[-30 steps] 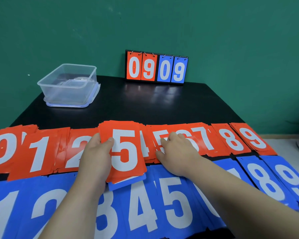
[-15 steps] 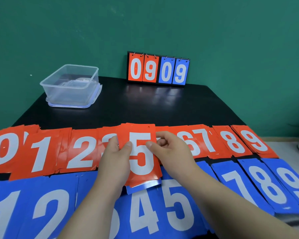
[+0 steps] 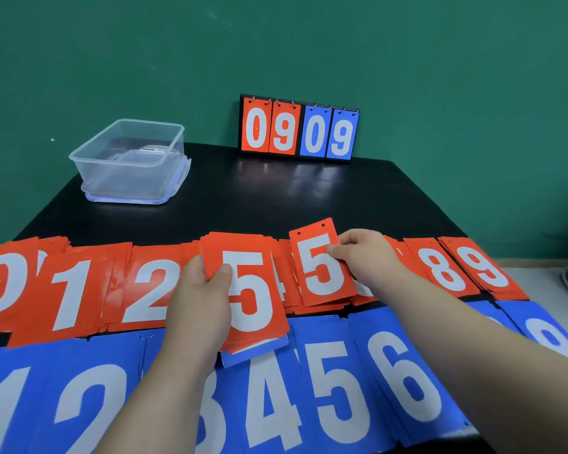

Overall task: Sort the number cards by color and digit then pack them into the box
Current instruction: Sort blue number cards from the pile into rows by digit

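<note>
Clear plastic box (image 3: 122, 178) sits on its lid (image 3: 125, 200), apart from the cards (image 3: 69, 290).

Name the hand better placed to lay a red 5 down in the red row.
Right. The right hand pinches a single red 5 card directly over the red row, while the left hand grips the whole card stack.

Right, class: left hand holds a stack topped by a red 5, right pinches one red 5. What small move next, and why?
Probably the right hand should lay its single red 5 card on the red pile beneath it, beside the red 4, and let go. The card hangs over the red row, and the left hand has a stack with another red 5 on top.
</note>
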